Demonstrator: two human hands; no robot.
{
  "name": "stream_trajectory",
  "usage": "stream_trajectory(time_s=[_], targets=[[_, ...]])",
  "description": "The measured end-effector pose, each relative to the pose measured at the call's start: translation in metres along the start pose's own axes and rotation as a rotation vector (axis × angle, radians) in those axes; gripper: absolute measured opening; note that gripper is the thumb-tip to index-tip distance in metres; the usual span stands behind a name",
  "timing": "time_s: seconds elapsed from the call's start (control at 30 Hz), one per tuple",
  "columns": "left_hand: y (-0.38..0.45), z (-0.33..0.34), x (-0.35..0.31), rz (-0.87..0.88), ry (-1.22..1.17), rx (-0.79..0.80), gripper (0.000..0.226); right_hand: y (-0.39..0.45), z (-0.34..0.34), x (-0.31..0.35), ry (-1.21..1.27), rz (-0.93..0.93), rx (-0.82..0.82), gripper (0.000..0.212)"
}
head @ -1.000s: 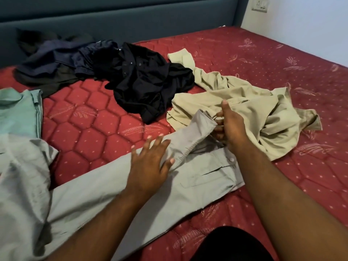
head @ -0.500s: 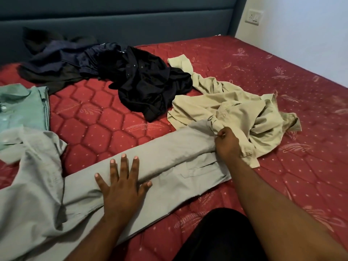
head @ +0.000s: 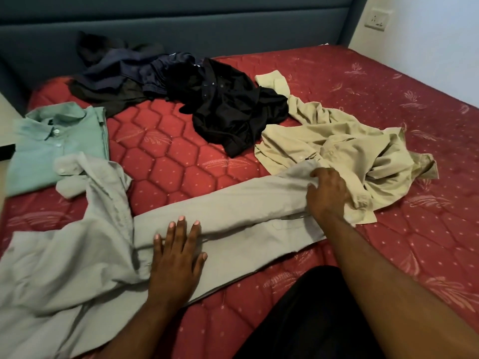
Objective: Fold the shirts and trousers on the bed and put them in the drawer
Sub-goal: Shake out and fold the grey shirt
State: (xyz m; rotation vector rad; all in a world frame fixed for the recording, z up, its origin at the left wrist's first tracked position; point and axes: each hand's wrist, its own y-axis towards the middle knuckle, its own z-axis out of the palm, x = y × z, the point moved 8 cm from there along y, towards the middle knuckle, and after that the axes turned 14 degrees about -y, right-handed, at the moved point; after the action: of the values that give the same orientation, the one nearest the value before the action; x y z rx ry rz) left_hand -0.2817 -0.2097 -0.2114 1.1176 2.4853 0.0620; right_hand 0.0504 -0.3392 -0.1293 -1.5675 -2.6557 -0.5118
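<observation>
Left hand (head: pixel 176 257) flat, fingers spread, pinning the grey shirt (head: pixel 207 229) mid-bed (head: pixel 181 161). Right hand (head: pixel 327 193) w/ fingers curled, pinching its far end, right up against the beige shirt (head: pixel 344 151). Risk: a tug there could snag the beige one too, or skew the fold if the left palm slips. Green shirt (head: pixel 57 143) looks folded; dark pile (head: pixel 207 99) not yet.

The grey trousers (head: pixel 233 224) are matt woven cloth, lightly creased. The beige shirt (head: pixel 344 149) is thin, crumpled cloth. The black shirt (head: pixel 233 117) has a faint sheen. The red mattress (head: pixel 388 99) is quilted fabric with stitched hexagons. The headboard (head: pixel 181 24) is matt blue-grey upholstery.
</observation>
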Motion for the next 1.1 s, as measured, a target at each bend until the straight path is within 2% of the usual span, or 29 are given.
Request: stream_trajectory(time_s=[0.07, 0.17, 0.2, 0.3, 0.33, 0.37, 0.4, 0.43, 0.47, 0.5, 0.53, 0.6, 0.67, 0.73, 0.77, 0.87, 0.93, 1.0, 1.03, 1.07, 1.1], targets=[[-0.023, -0.002, 0.013, 0.019, -0.038, 0.059, 0.064, -0.025, -0.002, 0.048, -0.01, -0.258, 0.079, 0.028], [-0.058, -0.029, 0.02, 0.146, -0.278, 0.094, 0.049, -0.102, 0.012, 0.129, -0.039, -0.704, 0.354, 0.036], [-0.064, -0.045, 0.02, 0.173, -0.364, 0.049, 0.044, -0.126, 0.018, 0.146, -0.074, -0.809, 0.406, 0.045], [-0.105, -0.12, 0.067, 0.027, -0.407, -0.37, 0.033, -0.202, 0.027, 0.199, -0.172, -1.004, 0.449, 0.069], [-0.113, -0.141, 0.089, -0.084, -0.365, -0.492, 0.033, -0.216, 0.031, 0.209, -0.177, -1.012, 0.463, 0.073], [-0.121, -0.157, 0.117, -0.267, -0.309, -0.571, 0.036, -0.226, 0.036, 0.217, -0.173, -1.002, 0.497, 0.077], [-0.137, -0.169, 0.158, -0.538, -0.278, -0.582, 0.043, -0.24, 0.04, 0.23, -0.175, -1.003, 0.532, 0.08], [-0.146, -0.167, 0.192, -0.809, -0.308, -0.514, 0.055, -0.246, 0.046, 0.234, -0.182, -0.988, 0.572, 0.082], [-0.157, -0.166, 0.223, -0.999, -0.399, -0.426, 0.068, -0.256, 0.051, 0.242, -0.189, -0.978, 0.6, 0.083], [-0.154, -0.16, 0.243, -1.031, -0.538, -0.356, 0.077, -0.259, 0.055, 0.244, -0.189, -0.948, 0.621, 0.084], [-0.144, -0.156, 0.256, -0.989, -0.7, -0.321, 0.078, -0.261, 0.058, 0.243, -0.188, -0.915, 0.628, 0.084], [-0.133, -0.147, 0.279, -0.947, -0.935, -0.31, 0.067, -0.266, 0.062, 0.245, -0.217, -0.887, 0.621, 0.081], [-0.12, -0.152, 0.272, -0.936, -1.006, -0.254, 0.05, -0.271, 0.064, 0.248, -0.257, -0.9, 0.632, 0.076], [-0.117, -0.162, 0.258, -0.923, -0.934, -0.167, 0.03, -0.278, 0.06, 0.254, -0.252, -0.908, 0.679, 0.073], [-0.117, -0.17, 0.256, -0.921, -0.867, -0.181, 0.026, -0.28, 0.058, 0.256, -0.235, -0.908, 0.701, 0.073], [-0.14, -0.191, 0.268, -0.965, -0.671, -0.253, 0.026, -0.296, 0.05, 0.274, -0.22, -0.996, 0.665, 0.077], [-0.159, -0.196, 0.278, -1.013, -0.407, -0.217, 0.041, -0.31, 0.047, 0.29, -0.25, -1.101, 0.561, 0.092], [-0.165, -0.207, 0.274, -0.94, -0.144, -0.317, 0.04, -0.32, 0.045, 0.302, -0.242, -1.134, 0.54, 0.104], [-0.162, -0.212, 0.271, -0.893, -0.14, -0.407, 0.032, -0.319, 0.044, 0.308, -0.211, -1.115, 0.532, 0.105], [-0.158, -0.211, 0.273, -0.89, -0.242, -0.452, 0.03, -0.319, 0.04, 0.315, -0.133, -1.096, 0.507, 0.102], [-0.153, -0.205, 0.278, -0.946, -0.378, -0.424, 0.036, -0.316, 0.034, 0.322, 0.012, -1.054, 0.487, 0.091]])
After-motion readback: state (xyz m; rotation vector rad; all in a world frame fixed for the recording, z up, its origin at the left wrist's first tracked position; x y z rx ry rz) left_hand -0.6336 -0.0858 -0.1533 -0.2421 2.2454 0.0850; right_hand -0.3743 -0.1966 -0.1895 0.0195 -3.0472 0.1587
